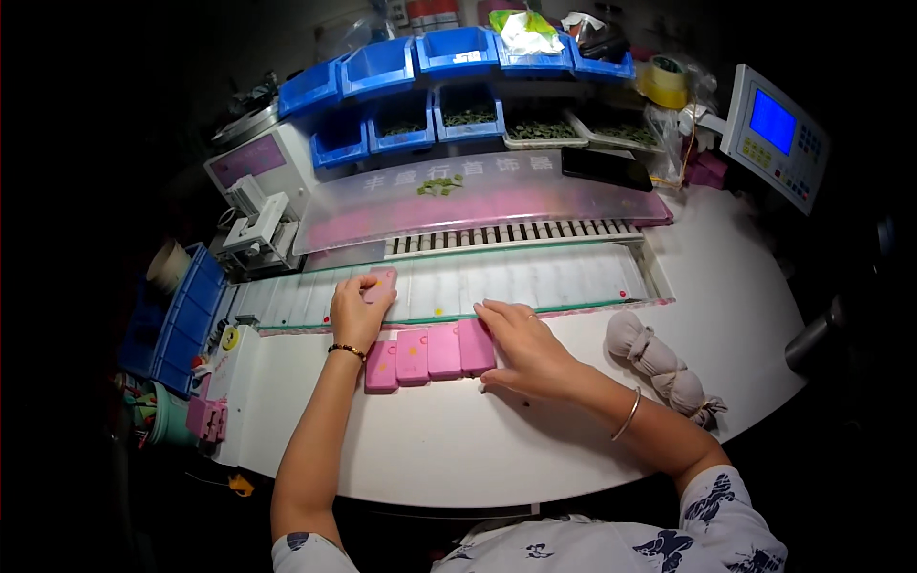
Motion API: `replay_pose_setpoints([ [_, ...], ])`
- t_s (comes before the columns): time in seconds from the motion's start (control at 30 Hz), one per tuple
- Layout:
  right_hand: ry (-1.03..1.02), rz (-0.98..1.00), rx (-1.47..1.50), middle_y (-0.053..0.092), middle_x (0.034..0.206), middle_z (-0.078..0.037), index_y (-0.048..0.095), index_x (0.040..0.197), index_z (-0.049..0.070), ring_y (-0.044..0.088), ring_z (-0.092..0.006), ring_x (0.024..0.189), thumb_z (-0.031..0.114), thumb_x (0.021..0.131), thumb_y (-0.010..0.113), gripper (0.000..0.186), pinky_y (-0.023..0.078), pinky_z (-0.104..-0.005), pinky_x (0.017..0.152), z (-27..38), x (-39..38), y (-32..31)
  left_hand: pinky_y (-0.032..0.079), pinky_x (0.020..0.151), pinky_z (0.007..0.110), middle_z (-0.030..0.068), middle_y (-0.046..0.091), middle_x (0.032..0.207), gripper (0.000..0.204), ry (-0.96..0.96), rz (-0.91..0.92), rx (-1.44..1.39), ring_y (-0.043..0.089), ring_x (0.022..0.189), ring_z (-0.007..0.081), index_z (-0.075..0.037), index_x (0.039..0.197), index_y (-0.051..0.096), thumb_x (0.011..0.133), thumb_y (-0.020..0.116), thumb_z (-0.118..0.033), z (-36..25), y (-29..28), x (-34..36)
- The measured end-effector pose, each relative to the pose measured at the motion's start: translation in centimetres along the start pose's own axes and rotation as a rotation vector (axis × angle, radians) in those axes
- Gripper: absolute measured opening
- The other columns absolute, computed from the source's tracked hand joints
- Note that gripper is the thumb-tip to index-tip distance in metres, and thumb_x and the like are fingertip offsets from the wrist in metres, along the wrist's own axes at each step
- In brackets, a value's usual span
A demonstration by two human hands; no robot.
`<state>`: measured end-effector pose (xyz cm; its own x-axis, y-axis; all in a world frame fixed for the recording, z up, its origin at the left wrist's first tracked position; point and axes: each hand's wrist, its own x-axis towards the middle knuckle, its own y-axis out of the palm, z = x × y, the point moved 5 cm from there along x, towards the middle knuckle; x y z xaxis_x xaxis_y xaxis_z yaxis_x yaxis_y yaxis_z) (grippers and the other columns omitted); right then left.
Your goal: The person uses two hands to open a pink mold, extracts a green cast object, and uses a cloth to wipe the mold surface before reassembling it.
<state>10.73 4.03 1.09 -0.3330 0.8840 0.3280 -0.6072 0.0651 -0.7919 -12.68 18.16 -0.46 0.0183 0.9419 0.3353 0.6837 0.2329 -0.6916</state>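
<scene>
My left hand point(357, 310) pinches a small flat pink block point(381, 283) over the near part of a long white slotted strip point(516, 282). Several similar pink blocks point(413, 357) stand side by side in a short row on the white table, some with a small red ring and yellow mark on top. At the right end of that row is my right hand point(528, 351), its thumb and fingers spread beside the last block point(476, 347). Its palm side is hidden, though the fingers appear stretched around the block's edge.
A knotted pale cloth bundle point(659, 363) lies right of my right forearm. Behind the strip are a clear cover point(382, 205) with green pieces, a black phone point(607, 169) and blue bins point(468, 110). A control panel point(776, 134) stands at the right.
</scene>
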Motion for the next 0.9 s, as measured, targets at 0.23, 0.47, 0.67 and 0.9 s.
replay_pose_setpoints([
  [0.23,0.020,0.060,-0.001,0.052,0.122,-0.018,0.044,0.134,0.000,0.049,-0.0357,0.115,0.021,0.068,0.080,0.078,0.040,-0.0440,0.099,-0.4,0.0,0.0,0.045,0.093,0.040,0.0158,0.057,0.115,0.038,0.093,-0.196,0.441,0.056,0.105,0.0311,-0.004,0.105,0.066,0.078,0.075,-0.030,-0.2,-0.7,1.1],
  [0.47,-0.059,-0.184,0.086,0.053,0.119,-0.019,0.046,0.131,-0.001,0.054,-0.0355,0.109,0.013,0.068,0.079,0.072,0.045,-0.0412,0.095,0.4,-2.4,-6.6,0.054,0.073,0.024,0.0121,0.065,0.104,0.041,-0.183,0.439,-0.930,0.065,0.083,0.0146,0.004,0.118,0.057,0.101,0.050,-0.033,-7.7,4.0,-5.1],
  [0.67,-0.112,-0.296,0.321,0.053,0.123,-0.019,0.046,0.133,0.002,0.054,-0.0365,0.112,0.002,0.066,0.078,0.074,0.046,-0.0420,0.095,1.2,-3.0,-8.7,0.054,0.089,0.034,0.0152,0.060,0.118,0.058,-0.219,0.967,-1.431,0.064,0.099,0.0194,0.003,0.132,0.045,0.102,0.038,-0.046,-16.0,6.6,-9.8],
  [0.9,-0.245,-0.435,0.050,0.059,0.110,-0.012,0.059,0.114,0.009,0.059,-0.0297,0.100,0.003,0.066,0.077,0.052,0.046,-0.0401,0.088,1.9,-4.2,-7.9,0.057,0.075,0.033,0.0080,0.060,0.099,0.054,-0.483,0.723,-1.596,0.063,0.086,0.0166,-0.003,0.122,0.051,0.099,0.042,-0.051,-15.7,8.3,-10.3],
])
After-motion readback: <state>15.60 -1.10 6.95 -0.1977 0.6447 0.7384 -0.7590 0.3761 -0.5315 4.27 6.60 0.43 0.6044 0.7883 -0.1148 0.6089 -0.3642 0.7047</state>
